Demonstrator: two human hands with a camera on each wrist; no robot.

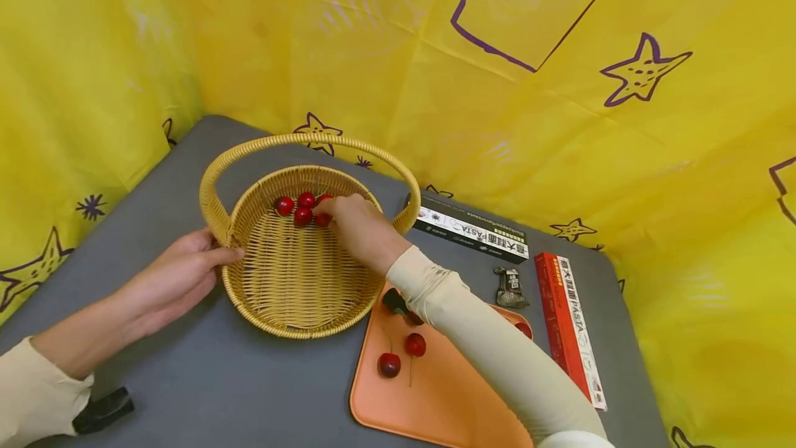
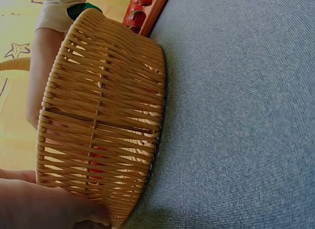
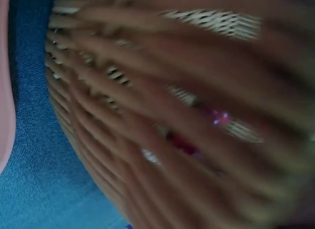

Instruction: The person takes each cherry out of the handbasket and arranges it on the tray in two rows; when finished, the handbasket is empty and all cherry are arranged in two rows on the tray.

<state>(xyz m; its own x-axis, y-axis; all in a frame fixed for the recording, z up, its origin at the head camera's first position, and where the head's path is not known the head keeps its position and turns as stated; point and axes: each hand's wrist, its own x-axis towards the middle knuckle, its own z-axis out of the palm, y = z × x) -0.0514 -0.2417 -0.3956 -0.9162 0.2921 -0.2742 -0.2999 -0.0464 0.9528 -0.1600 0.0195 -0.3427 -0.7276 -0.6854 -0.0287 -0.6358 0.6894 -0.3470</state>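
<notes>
A round wicker basket [image 1: 292, 275] with a tall arched handle stands on the grey table. My left hand [image 1: 186, 272] grips its left rim by the handle's base, thumb over the edge; the left wrist view shows the woven wall [image 2: 98, 91] close up. Reaching under the handle, my right hand [image 1: 357, 223] is inside the basket at the far wall. Its fingertips pinch a red cherry [image 1: 323, 219], partly covered by them. Several more cherries [image 1: 284, 206] lie beside it against the wall. Through the weave, the right wrist view shows bits of red cherry [image 3: 182, 143].
An orange tray [image 1: 379, 406] sits right of the basket, partly under my right forearm, with cherries [image 1: 389, 365] on it. Beyond are a black pasta box [image 1: 472, 230], a small dark packet [image 1: 510, 289] and a red pasta box [image 1: 560, 316]. Yellow cloth [image 1: 398, 54] hangs behind.
</notes>
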